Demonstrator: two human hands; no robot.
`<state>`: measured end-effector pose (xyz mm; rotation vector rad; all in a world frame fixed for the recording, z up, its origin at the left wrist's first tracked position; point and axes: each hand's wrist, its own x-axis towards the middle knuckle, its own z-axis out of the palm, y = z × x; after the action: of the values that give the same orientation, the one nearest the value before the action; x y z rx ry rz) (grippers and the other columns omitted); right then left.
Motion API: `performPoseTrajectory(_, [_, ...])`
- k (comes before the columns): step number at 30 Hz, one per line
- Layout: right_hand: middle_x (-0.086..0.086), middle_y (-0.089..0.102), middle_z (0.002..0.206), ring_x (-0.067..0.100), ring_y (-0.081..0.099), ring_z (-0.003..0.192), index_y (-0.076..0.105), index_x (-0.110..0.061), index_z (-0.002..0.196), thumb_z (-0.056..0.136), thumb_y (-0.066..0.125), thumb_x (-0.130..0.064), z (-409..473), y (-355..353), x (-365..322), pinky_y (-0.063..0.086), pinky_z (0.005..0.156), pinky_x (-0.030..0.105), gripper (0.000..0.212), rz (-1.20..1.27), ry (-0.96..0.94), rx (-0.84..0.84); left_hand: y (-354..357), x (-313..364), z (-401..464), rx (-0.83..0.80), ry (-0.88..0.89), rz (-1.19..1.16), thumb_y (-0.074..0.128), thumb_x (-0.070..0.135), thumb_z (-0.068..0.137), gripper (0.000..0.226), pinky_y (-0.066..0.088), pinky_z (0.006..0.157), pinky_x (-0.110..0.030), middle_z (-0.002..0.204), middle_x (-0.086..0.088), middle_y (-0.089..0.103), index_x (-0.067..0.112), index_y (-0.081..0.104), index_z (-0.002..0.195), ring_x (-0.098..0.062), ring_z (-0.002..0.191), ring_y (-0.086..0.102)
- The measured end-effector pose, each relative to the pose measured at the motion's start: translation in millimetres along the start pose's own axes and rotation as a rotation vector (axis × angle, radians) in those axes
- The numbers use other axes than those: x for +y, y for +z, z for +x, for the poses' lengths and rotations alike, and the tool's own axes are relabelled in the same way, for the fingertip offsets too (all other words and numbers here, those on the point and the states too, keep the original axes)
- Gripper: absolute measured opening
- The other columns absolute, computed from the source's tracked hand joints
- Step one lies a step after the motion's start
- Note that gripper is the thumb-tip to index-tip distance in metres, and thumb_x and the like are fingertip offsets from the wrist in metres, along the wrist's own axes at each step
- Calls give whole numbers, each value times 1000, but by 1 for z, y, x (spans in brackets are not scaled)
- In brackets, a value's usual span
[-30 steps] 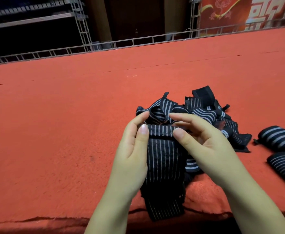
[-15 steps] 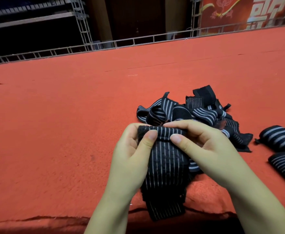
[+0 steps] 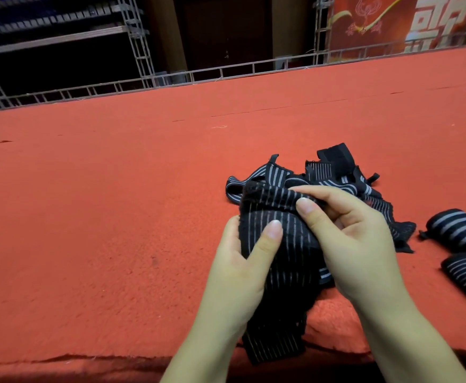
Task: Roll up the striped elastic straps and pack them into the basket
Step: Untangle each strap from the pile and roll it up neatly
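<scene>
Left hand (image 3: pixel 243 261): lower centre of the frame, palm turned toward the camera, thumb pressed on the near face of the striped elastic strap (image 3: pixel 276 244), remaining fingers hidden behind the fabric. Grips the strap just below the folded top, apparently to keep the band taut while the end is turned.

Right hand (image 3: pixel 356 244): just right of the left hand, thumb and curled fingers (image 3: pixel 308 207) pinching the strap's upper end, which bunches into a thick fold above the left thumb. Judged to be the start of a roll; only the first turn looks formed.

Strap in hand: black with thin pale lengthwise stripes. Sits between both thumbs at the top; the loose length hangs down between the wrists and over the near edge of the worktop (image 3: pixel 88 244), a surface covered in red felt.

Pile of loose straps (image 3: pixel 345 178): directly behind the hands, centre right, tangled and unrolled, presumably awaiting the same treatment.

Rolled straps: two finished rolls (image 3: pixel 458 230) at the right edge of the frame, side by side, apart from the pile.

Basket: not in view.

Metal truss railing (image 3: pixel 143 84): along the far edge of the worktop, upper frame.
</scene>
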<state>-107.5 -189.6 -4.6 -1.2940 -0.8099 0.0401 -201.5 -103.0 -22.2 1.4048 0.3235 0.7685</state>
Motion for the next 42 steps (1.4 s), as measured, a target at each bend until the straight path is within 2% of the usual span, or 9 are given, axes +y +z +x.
performPoseTrajectory(4, [-21,71,93,-5,65,88,70,-28,92,88,64,-6,0,5,-6,44,77,7,23,-68,-112,53,7,6,0,74,70,-1,69,49,75,33,57,78,-31,98,-3,75,24,69,96,-19,93,71])
performPoseTrajectory(12, [-23,70,97,-6,64,96,71,-28,99,84,64,-16,2,0,-4,44,84,7,20,-246,-268,25,-1,22,6,65,9,-126,72,30,78,18,54,63,-28,81,-10,73,13,75,78,-19,73,66])
performPoseTrajectory(18, [-14,71,90,-1,64,88,70,-30,101,81,67,-14,1,-6,-9,42,76,6,26,-268,-312,-192,-5,24,4,134,-33,-148,74,52,65,37,48,59,-30,69,-13,66,15,72,66,-22,63,59])
performPoseTrajectory(23, [-16,68,99,3,58,72,73,-35,101,79,69,-24,-2,-8,-8,42,69,8,24,-178,-150,-313,-8,24,4,174,-23,-153,66,39,66,26,42,47,-25,55,-4,57,14,63,59,-12,49,50])
performPoseTrajectory(27, [-13,71,97,2,67,78,70,-34,106,83,62,-33,-6,-7,-11,51,57,14,24,94,145,-369,-9,20,2,92,72,-59,71,28,79,13,50,53,-22,64,-1,67,20,73,69,-11,59,61])
performPoseTrajectory(30, [-4,72,85,3,65,68,72,-23,101,82,67,-35,-4,-7,-11,48,51,14,23,92,199,-352,-11,14,1,52,129,-1,58,26,84,17,54,65,-27,78,-3,72,23,75,84,-15,73,66])
performPoseTrajectory(35, [4,73,86,6,67,74,74,-18,87,79,72,-27,-3,-8,-7,52,65,17,12,91,147,-245,-11,10,-1,15,95,14,59,29,85,21,55,75,-36,90,-11,74,15,73,92,-23,84,69])
performPoseTrajectory(39, [-5,74,86,6,68,79,73,-29,91,76,66,-28,-1,-9,1,53,72,20,16,22,107,-191,-7,9,-1,30,-4,-89,66,37,75,30,58,70,-28,89,-13,75,13,76,90,-21,81,71])
performPoseTrajectory(42, [-5,74,85,7,69,80,74,-23,88,80,68,-24,0,-11,3,52,73,20,10,20,85,-150,-6,7,-1,-4,-33,-87,64,33,79,25,58,74,-26,95,-11,76,15,75,93,-19,87,72])
